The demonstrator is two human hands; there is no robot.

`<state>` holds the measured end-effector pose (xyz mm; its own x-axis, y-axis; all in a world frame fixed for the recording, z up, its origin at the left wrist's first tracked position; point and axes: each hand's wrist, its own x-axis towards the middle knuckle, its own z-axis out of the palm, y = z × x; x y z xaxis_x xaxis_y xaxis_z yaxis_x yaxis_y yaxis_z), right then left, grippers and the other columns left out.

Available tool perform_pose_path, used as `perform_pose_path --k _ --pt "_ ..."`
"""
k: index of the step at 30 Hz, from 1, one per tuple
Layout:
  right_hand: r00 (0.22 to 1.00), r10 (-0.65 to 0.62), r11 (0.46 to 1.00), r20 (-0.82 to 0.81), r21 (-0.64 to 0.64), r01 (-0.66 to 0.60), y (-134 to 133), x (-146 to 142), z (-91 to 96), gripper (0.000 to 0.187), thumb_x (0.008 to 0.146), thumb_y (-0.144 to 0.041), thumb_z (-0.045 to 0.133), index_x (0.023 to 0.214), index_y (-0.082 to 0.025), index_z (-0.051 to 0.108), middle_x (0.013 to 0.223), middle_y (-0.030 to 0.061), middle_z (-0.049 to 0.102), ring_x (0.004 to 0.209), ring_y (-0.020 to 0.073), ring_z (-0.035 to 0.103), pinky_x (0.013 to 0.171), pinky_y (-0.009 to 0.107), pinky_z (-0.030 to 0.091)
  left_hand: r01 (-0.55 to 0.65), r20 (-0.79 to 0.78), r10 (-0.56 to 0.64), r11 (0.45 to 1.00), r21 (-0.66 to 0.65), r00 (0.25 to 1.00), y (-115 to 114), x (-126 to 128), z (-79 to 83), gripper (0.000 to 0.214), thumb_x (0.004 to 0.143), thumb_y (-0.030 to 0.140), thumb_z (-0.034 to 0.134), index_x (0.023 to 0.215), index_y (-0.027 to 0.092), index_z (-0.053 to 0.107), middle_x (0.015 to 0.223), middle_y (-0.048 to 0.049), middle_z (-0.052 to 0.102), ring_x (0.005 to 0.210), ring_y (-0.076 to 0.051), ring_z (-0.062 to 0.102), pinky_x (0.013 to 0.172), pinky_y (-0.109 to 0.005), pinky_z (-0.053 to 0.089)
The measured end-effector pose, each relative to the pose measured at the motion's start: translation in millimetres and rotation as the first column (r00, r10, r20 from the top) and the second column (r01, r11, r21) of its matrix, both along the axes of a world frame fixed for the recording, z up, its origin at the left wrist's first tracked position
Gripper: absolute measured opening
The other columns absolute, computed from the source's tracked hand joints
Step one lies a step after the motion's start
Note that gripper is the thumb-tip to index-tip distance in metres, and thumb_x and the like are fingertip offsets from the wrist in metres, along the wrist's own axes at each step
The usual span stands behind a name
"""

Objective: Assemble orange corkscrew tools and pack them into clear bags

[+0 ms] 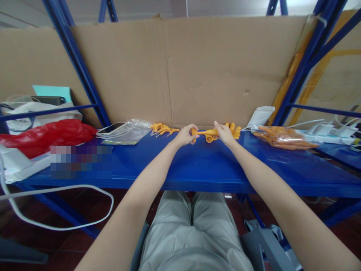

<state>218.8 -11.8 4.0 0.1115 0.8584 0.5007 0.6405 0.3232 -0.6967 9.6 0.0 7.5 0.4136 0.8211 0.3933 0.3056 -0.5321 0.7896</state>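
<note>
Both of my hands are at the back of the blue shelf, close to the cardboard. Between finger and thumb, my left hand [184,136] pinches the rounded end of an orange plastic piece [194,132]. Thin and round orange parts [209,136] lie between the two hands. My right hand [225,134] closes on the right end of these parts, its fingertips partly hidden. Just beyond it stand several stubby orange pieces [236,131]. Left of my left hand lies a group of orange pieces with small metal chains [162,129].
A clear plastic bag [132,131] lies left, beside a red bag [50,135]. To the right are a bag of orange items [283,138] and a white power strip [327,137] with cables. Blue uprights [81,64] flank the cardboard [214,71]. A white cable [113,203] loops below the shelf edge.
</note>
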Motion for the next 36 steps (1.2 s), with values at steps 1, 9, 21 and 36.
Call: perform_pose_path --k 1,9,21,36 --pt "1.000 -0.009 0.998 0.028 0.055 0.007 -2.9 -0.1 0.6 0.047 0.094 -0.055 0.033 0.063 -0.023 0.047 0.060 0.0051 0.056 0.069 0.0221 0.060 0.064 0.032 0.046 0.022 0.025 -0.021 0.999 -0.037 0.999 0.9 -0.3 -1.3 0.025 0.080 0.006 0.068 0.096 0.015 0.052 0.060 0.0090 0.055 0.044 -0.006 0.058 0.050 -0.020 0.051" --pt "0.978 -0.061 0.998 0.199 0.046 0.053 3.6 1.8 -1.2 0.044 0.093 -0.043 0.033 0.061 -0.021 0.054 0.058 0.0106 0.059 0.077 0.0270 0.063 0.073 0.037 0.047 0.001 -0.062 -0.001 1.000 -0.008 0.998 -0.9 -3.9 -1.5 0.024 0.079 0.007 0.070 0.097 0.015 0.055 0.058 0.0085 0.055 0.045 -0.006 0.056 0.050 -0.019 0.049" --pt "0.995 0.054 0.996 -0.082 -0.067 -0.060 1.7 0.6 -3.4 0.057 0.091 -0.065 0.033 0.060 -0.022 0.051 0.053 0.0070 0.055 0.060 0.0212 0.059 0.056 0.031 0.046 -0.020 -0.023 0.019 0.999 -0.025 1.000 1.8 1.2 -6.7 0.024 0.079 0.005 0.069 0.095 0.015 0.054 0.059 0.0087 0.055 0.046 -0.007 0.057 0.050 -0.019 0.049" --pt "0.990 0.092 0.953 -0.109 -0.277 -0.119 -3.4 -6.7 -2.3 0.059 0.092 -0.062 0.032 0.073 -0.016 0.064 0.038 0.0060 0.046 0.037 0.0153 0.042 0.039 0.028 0.033 -0.068 -0.188 0.108 0.976 0.207 0.976 1.8 -0.5 -3.7 0.026 0.072 0.011 0.075 0.091 0.018 0.059 0.058 0.0089 0.056 0.053 -0.008 0.056 0.055 -0.017 0.042"
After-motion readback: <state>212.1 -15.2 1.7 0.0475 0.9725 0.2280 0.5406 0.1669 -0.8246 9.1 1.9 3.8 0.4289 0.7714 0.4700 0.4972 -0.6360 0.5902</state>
